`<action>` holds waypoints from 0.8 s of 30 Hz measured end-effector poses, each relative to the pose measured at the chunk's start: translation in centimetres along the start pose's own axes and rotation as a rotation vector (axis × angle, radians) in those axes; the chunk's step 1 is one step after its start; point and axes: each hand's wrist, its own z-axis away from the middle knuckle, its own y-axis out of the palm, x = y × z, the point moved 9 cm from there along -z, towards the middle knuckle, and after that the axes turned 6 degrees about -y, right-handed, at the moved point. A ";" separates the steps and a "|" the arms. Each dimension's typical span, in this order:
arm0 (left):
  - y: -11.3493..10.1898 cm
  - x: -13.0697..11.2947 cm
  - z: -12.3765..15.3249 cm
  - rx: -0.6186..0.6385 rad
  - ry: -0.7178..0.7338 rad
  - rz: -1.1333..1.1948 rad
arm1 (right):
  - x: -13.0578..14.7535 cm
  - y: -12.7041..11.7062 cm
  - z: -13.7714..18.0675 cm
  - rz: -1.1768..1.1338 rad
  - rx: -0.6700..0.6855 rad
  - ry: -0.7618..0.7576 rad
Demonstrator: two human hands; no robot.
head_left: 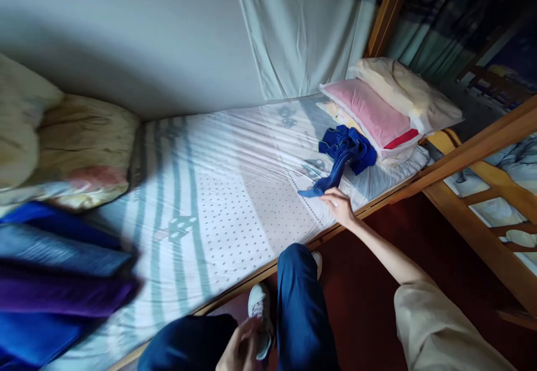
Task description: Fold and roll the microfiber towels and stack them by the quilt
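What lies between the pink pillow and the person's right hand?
In the head view, a crumpled blue cloth lies between the pink pillow and the right hand, which holds its end.

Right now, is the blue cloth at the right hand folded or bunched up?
Bunched up: the blue cloth lies in a crumpled heap beside the pink pillow, one end trailing to the right hand.

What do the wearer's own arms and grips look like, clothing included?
Right arm: loose, creased beige sleeve, short, ending around the elbow; forearm bare below it, no watch or band visible. Right grip: ordinary human fingers, no glove. Left grip: no glove either, but blurred and cut off by the frame edge; left sleeve out of view.
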 end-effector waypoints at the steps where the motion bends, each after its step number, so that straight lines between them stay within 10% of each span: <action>1: -0.8 -0.6 0.0 -0.056 0.037 0.029 | 3.3 0.6 0.7 -0.053 0.028 -0.046; 5: -5.5 -7.0 0.6 -0.231 0.342 0.095 | 15.2 3.6 3.4 -0.236 0.181 -0.172; 10: -8.3 -13.8 2.9 -0.124 0.631 0.031 | 24.8 7.1 6.7 -0.307 0.222 -0.198; 14: -11.6 -14.5 6.7 -0.129 0.720 -0.042 | 27.9 7.0 8.8 -0.383 0.150 -0.127; 24: -21.3 -17.0 16.6 -0.223 1.007 -0.038 | 30.8 6.0 8.1 -0.376 0.449 -0.208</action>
